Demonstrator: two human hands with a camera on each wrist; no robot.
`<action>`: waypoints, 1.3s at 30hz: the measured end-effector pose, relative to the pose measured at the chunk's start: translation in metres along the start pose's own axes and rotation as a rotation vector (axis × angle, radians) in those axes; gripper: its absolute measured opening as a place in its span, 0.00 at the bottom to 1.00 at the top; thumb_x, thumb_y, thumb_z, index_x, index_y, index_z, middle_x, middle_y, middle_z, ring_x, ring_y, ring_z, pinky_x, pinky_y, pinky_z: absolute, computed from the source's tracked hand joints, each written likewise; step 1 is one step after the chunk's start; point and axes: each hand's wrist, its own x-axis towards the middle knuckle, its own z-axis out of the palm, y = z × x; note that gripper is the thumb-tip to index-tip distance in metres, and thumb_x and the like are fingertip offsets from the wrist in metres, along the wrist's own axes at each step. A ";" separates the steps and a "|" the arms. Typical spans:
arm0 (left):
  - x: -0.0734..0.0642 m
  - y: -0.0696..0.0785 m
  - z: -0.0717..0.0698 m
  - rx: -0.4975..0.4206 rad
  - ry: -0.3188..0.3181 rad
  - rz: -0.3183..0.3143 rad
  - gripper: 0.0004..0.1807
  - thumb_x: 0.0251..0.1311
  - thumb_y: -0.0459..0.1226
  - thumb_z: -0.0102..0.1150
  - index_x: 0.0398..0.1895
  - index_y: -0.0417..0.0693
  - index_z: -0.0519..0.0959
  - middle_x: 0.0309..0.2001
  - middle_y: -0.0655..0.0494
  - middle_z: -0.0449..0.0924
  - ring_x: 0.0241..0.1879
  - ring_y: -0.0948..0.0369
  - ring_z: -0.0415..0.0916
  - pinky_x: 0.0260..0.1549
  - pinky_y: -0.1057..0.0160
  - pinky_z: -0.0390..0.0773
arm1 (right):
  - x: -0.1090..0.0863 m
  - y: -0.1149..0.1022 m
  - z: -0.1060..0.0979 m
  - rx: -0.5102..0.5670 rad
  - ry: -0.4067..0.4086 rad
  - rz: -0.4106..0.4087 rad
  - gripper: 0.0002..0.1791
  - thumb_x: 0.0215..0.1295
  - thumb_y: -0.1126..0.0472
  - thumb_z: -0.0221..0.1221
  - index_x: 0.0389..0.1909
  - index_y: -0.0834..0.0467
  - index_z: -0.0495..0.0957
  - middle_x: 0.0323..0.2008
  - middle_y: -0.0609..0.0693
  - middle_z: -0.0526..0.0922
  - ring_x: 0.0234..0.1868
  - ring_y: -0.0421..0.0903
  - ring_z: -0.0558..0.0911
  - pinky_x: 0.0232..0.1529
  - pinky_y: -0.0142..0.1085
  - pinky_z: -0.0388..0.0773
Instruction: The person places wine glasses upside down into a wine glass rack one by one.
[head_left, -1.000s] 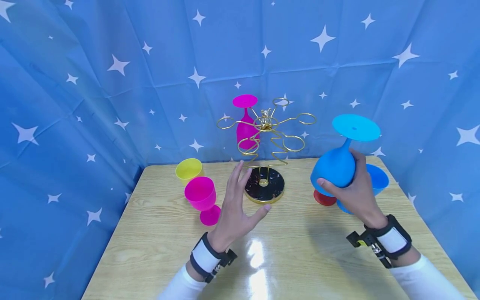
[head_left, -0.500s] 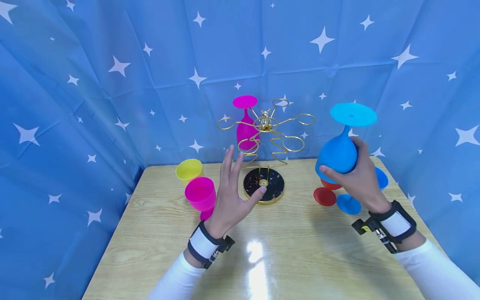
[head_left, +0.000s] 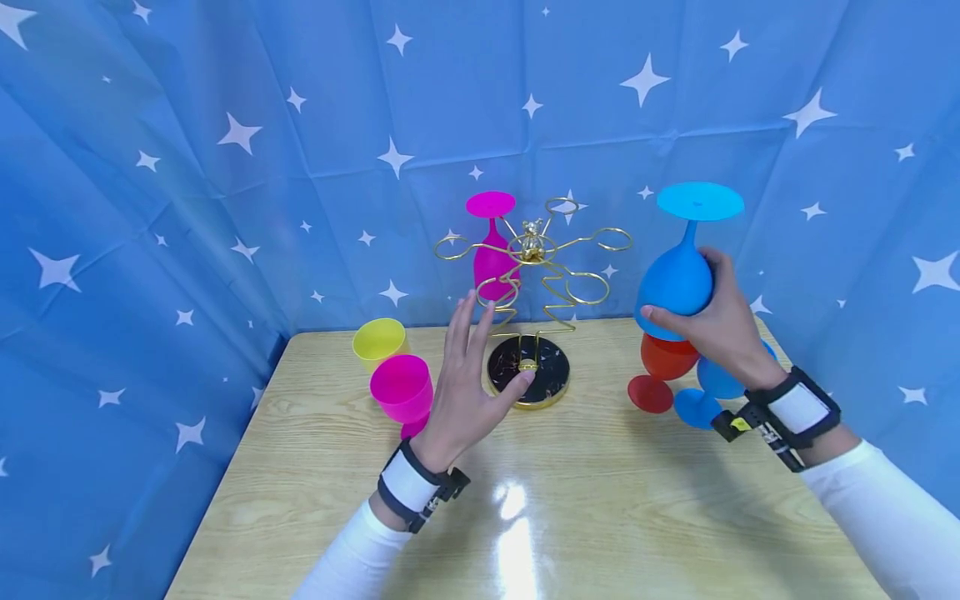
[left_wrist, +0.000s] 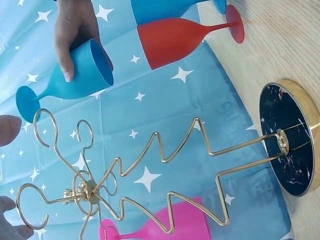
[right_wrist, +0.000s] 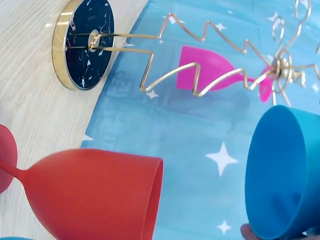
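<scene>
My right hand (head_left: 723,333) grips a blue goblet (head_left: 675,287) by its bowl, upside down with the foot on top, raised above the right part of the table. The left wrist view also shows that blue goblet (left_wrist: 80,72) and the fingers round it. A gold wire rack (head_left: 531,250) on a round black base (head_left: 528,371) stands in the middle. One pink goblet (head_left: 492,262) hangs upside down from a rear hook. My left hand (head_left: 468,387), fingers extended and thumb spread, is in front of the rack's left side; whether it touches the wire cannot be told.
Upright on the left stand a yellow goblet (head_left: 378,340) and a pink goblet (head_left: 401,389). A red goblet (head_left: 667,358) and another blue goblet (head_left: 720,379) stand on the right, below the raised one. A starry blue curtain (head_left: 337,208) backs the wooden table (head_left: 300,500).
My right hand has lifted the blue goblet higher, uncovering more of the red one below. My left hand has shifted slightly up and left, fingers still extended.
</scene>
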 end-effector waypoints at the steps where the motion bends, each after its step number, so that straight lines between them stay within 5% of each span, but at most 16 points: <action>1: 0.000 0.000 0.000 0.004 -0.003 -0.003 0.52 0.57 0.51 0.63 0.79 0.59 0.44 0.81 0.57 0.35 0.80 0.51 0.35 0.69 0.33 0.55 | 0.003 0.000 -0.001 -0.005 -0.006 0.004 0.60 0.57 0.46 0.68 0.77 0.52 0.35 0.74 0.65 0.51 0.69 0.74 0.58 0.54 0.75 0.67; 8: 0.001 0.000 0.000 0.015 0.001 -0.002 0.52 0.57 0.51 0.63 0.80 0.61 0.44 0.81 0.57 0.36 0.79 0.46 0.38 0.69 0.33 0.57 | 0.028 0.002 -0.004 -0.070 -0.040 0.013 0.61 0.57 0.44 0.68 0.78 0.52 0.34 0.74 0.66 0.52 0.69 0.74 0.59 0.55 0.74 0.68; 26: 0.002 -0.001 0.001 0.032 0.000 -0.002 0.51 0.58 0.51 0.63 0.80 0.60 0.43 0.81 0.56 0.36 0.80 0.52 0.35 0.68 0.34 0.59 | 0.083 0.006 0.009 -0.181 -0.163 0.089 0.63 0.53 0.39 0.69 0.76 0.59 0.37 0.71 0.69 0.57 0.66 0.72 0.64 0.57 0.69 0.71; 39: 0.003 -0.001 0.001 0.042 0.001 -0.013 0.50 0.59 0.52 0.62 0.80 0.62 0.44 0.81 0.55 0.37 0.80 0.51 0.37 0.67 0.33 0.60 | 0.109 0.003 0.036 -0.130 -0.262 0.045 0.59 0.56 0.48 0.70 0.75 0.59 0.39 0.71 0.67 0.57 0.68 0.69 0.63 0.61 0.66 0.70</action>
